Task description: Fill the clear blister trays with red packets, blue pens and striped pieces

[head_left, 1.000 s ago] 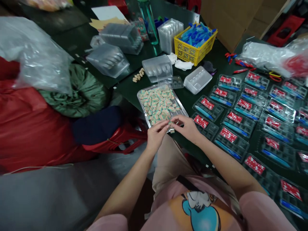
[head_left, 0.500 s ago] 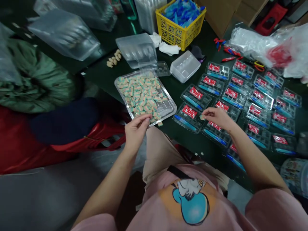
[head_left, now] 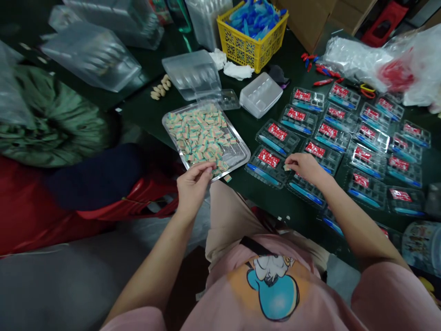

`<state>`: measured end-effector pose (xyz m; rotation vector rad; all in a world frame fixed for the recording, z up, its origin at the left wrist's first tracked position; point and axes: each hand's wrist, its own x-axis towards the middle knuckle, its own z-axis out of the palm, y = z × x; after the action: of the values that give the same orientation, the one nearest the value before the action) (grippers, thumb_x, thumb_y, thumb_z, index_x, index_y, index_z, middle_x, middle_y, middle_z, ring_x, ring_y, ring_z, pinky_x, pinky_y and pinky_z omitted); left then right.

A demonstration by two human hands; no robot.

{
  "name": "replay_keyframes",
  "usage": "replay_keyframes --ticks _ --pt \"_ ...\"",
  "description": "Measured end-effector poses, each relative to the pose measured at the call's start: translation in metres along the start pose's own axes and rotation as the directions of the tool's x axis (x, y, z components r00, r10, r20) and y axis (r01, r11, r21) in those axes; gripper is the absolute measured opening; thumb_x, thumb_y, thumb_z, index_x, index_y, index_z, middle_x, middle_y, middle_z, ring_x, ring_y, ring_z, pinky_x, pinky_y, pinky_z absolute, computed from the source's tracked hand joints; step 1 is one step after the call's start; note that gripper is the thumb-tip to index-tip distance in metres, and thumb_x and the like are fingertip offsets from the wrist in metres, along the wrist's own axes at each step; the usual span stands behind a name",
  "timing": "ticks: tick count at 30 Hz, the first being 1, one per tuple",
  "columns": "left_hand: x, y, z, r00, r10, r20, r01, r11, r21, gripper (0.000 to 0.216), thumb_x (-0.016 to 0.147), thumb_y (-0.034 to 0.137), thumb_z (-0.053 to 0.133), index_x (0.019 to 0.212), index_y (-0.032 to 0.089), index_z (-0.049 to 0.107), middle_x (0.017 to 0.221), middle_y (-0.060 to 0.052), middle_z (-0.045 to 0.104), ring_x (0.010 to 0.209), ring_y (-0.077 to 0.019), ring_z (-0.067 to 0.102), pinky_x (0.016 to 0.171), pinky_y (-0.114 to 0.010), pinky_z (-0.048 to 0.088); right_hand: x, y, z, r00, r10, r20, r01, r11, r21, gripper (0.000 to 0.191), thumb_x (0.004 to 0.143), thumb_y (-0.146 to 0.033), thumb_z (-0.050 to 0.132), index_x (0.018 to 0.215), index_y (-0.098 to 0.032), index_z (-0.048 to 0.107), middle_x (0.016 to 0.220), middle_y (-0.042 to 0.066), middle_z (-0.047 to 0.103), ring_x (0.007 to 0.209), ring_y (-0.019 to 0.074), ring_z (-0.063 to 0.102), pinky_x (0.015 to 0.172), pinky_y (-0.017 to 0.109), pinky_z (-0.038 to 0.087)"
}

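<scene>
While my right hand (head_left: 305, 167) pinches a striped piece (head_left: 286, 168) at the edge of a clear blister pack (head_left: 275, 172), my left hand (head_left: 193, 185) curls at the near rim of the metal tray (head_left: 240, 156); whether its fingers grip anything, I cannot tell.

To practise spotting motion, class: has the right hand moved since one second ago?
Yes: the right hand has moved rightward, from the metal tray to the clear plastic packs.

Rows of filled plastic trays (head_left: 332, 138) suggest a workshop
</scene>
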<state>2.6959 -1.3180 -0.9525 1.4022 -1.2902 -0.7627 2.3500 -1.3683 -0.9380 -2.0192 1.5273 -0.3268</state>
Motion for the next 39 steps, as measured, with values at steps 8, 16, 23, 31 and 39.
replay_keyframes --ticks 8,16,23,31,39 --pt "0.005 0.003 -0.002 1.0 0.014 0.01 -0.015 0.999 0.03 0.019 0.081 0.032 0.065 0.093 0.02 0.074 0.096 -0.006 0.072 0.093 -0.0192 0.067 0.073 -0.028 0.056 0.0 0.003 0.011 0.988 -0.148 -0.043 0.138 0.974 -0.181 0.015 0.087 -0.013 0.056 0.084 -0.018 0.07 0.089 0.005 0.064 0.074 0.0145 0.058 0.069 0.025 0.039" --pt "0.01 -0.005 -0.007 0.999 0.048 0.002 -0.048 0.997 0.068 0.019 0.081 0.032 0.066 0.094 0.022 0.074 0.094 -0.005 0.073 0.092 -0.0196 0.068 0.088 -0.036 0.053 -0.007 -0.006 0.017 0.993 -0.116 -0.033 0.089 0.891 -0.446 0.021 0.094 -0.019 0.05 0.081 -0.016 0.067 0.08 0.007 0.062 0.073 0.0172 0.055 0.066 0.027 0.033" --pt "0.008 0.005 -0.01 0.991 0.104 0.084 -0.117 0.978 0.173 0.02 0.084 0.031 0.062 0.094 0.02 0.075 0.099 -0.006 0.074 0.095 -0.0191 0.067 0.09 -0.035 0.052 -0.015 -0.008 0.023 0.994 -0.108 0.021 0.103 0.843 -0.528 0.02 0.092 -0.013 0.049 0.087 -0.014 0.068 0.082 0.01 0.064 0.079 0.0223 0.057 0.071 0.031 0.036" --pt "-0.001 0.004 -0.018 0.976 0.162 0.149 -0.204 0.918 0.34 0.02 0.087 0.026 0.06 0.099 0.02 0.074 0.097 -0.007 0.074 0.088 -0.0172 0.066 0.083 -0.031 0.052 -0.008 -0.056 0.046 0.916 -0.391 -0.091 0.354 0.894 -0.275 0.022 0.096 -0.024 0.048 0.094 -0.017 0.068 0.09 0.011 0.067 0.086 0.0225 0.058 0.077 0.034 0.039" --pt "0.013 -0.006 -0.019 0.902 0.258 0.346 -0.413 0.749 0.518 0.021 0.09 0.02 0.055 0.098 0.018 0.074 0.092 -0.01 0.071 0.088 -0.0202 0.065 0.083 -0.033 0.05 0.022 -0.135 0.12 0.787 -0.582 0.204 0.609 0.683 -0.402 0.024 0.096 -0.016 0.044 0.097 -0.013 0.068 0.097 0.013 0.068 0.09 0.0238 0.056 0.076 0.036 0.035"
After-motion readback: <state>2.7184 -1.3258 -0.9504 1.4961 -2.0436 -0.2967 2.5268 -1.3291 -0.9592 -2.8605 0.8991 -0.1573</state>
